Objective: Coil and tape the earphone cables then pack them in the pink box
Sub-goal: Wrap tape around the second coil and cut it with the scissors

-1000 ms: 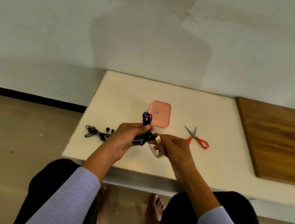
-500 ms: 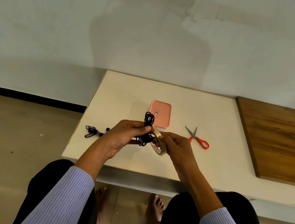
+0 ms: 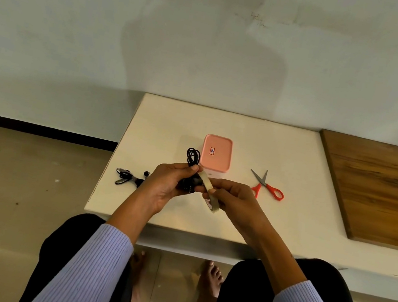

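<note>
- Hands meet over the white tabletop (image 3: 170,125) at centre frame, above its near half.
- Left hand (image 3: 168,185): fingers curled round a bundle of black earphone cable (image 3: 193,156); a loop of it sticks up past the thumb, the rest is bunched in the palm.
- Right hand (image 3: 234,201): fingers closed on a roll of beige tape (image 3: 209,192), its upper edge pressed against the cable bundle.
- Pink box (image 3: 216,152): lid on, small sticker on top, standing just beyond the hands, centre of frame.
- Second earphone cable (image 3: 126,178): black, loosely tangled, lying near the tabletop's left edge, left of the left hand.
- Scissors (image 3: 267,187): red handles, blades slightly apart, flat on the tabletop to the right of the box.
- Wooden board (image 3: 380,191): dark brown, covering the right end of the tabletop.
</note>
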Demonstrator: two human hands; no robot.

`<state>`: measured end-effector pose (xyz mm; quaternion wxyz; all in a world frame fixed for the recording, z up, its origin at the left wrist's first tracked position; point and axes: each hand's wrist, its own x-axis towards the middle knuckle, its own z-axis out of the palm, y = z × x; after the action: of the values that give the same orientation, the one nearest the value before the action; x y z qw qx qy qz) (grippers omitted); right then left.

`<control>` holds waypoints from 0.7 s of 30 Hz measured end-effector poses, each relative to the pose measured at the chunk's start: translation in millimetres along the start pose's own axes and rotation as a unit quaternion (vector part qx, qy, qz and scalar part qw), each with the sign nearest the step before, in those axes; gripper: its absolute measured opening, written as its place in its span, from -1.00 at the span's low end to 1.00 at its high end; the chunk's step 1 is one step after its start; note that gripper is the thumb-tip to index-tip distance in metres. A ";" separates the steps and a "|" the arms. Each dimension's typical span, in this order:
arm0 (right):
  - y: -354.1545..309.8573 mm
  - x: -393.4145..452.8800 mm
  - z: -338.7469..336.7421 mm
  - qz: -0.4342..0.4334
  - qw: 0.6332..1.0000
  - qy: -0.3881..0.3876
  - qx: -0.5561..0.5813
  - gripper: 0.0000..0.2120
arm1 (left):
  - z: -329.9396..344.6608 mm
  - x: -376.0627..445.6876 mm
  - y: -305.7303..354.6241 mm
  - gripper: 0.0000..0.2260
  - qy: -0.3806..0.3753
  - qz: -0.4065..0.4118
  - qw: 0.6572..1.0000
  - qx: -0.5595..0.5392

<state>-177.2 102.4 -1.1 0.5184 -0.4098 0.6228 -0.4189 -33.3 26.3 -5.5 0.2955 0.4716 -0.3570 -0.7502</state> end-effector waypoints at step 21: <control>4.1 2.4 4.9 -0.032 0.995 0.084 -0.046 -0.73 | 4.8 -3.9 -0.1 -0.88 -0.007 0.021 0.999 -0.041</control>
<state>-173.0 100.9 -6.2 0.4311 -0.4167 0.6693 -0.4388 -36.3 30.6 -2.2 0.3278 0.4464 -0.3379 -0.7610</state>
